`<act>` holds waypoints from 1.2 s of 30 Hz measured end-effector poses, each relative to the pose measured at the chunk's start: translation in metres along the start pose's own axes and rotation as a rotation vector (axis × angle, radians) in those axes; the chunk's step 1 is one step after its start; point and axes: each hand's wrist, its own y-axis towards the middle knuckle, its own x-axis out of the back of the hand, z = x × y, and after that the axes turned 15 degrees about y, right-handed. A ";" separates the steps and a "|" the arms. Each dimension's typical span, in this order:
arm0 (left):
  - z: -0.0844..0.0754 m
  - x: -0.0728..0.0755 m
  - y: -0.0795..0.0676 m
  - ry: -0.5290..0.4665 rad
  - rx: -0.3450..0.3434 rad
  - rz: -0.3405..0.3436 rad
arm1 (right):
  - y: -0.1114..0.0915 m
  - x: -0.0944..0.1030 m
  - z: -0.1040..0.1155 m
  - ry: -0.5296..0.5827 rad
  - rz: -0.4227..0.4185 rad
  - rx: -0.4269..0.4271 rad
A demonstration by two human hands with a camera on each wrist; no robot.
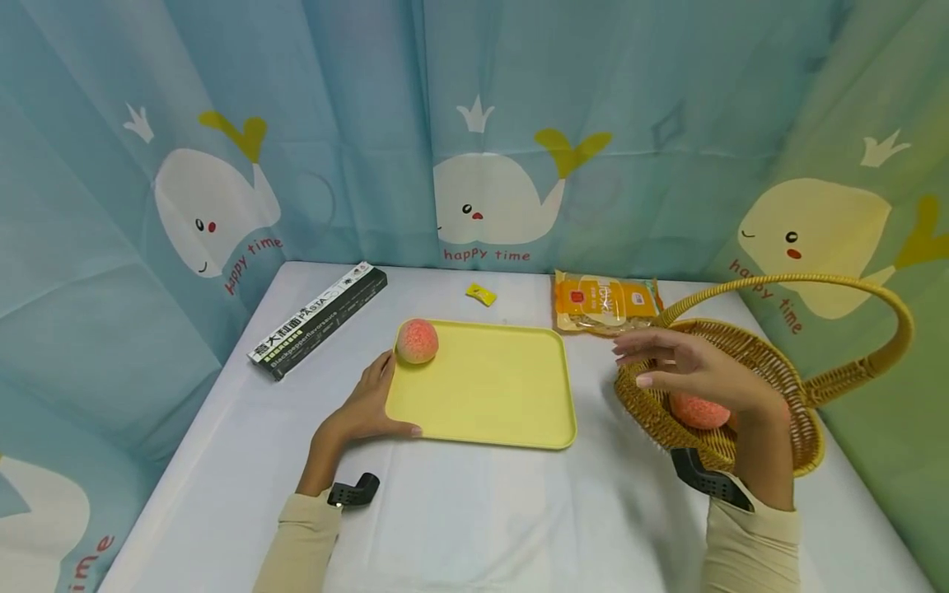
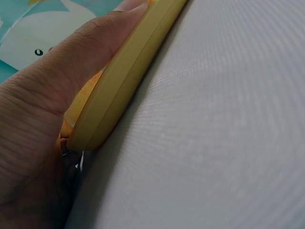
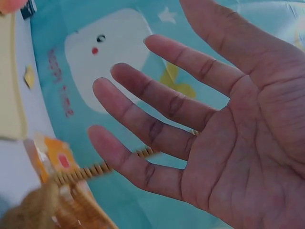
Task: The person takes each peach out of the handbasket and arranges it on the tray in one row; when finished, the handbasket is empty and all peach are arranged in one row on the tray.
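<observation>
A yellow rectangular tray (image 1: 489, 383) lies on the white table with a round pink-orange peach (image 1: 418, 341) at its far left corner. My left hand (image 1: 366, 403) holds the tray's near left corner, fingers along the left side and thumb at the front edge. The left wrist view shows the thumb (image 2: 90, 45) against the tray's outer rim (image 2: 107, 105). Over the left part of a woven basket (image 1: 797, 412) hovers my right hand (image 1: 700, 371), holding nothing, its fingers spread and slightly bent. Inside the basket, a peach (image 1: 697, 412) is partly hidden by the right wrist.
A dark pasta box (image 1: 319, 321) lies slanted at the back left. Behind the tray is a small yellow packet (image 1: 481, 294). An orange food bag (image 1: 604, 305) lies at the back, left of the basket's tall arched handle (image 1: 900, 321). Curtains (image 1: 371, 123) surround the table's back and sides.
</observation>
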 end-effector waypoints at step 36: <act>0.001 0.000 0.002 0.014 0.001 0.007 | -0.052 0.097 -0.050 -0.230 -0.519 -0.379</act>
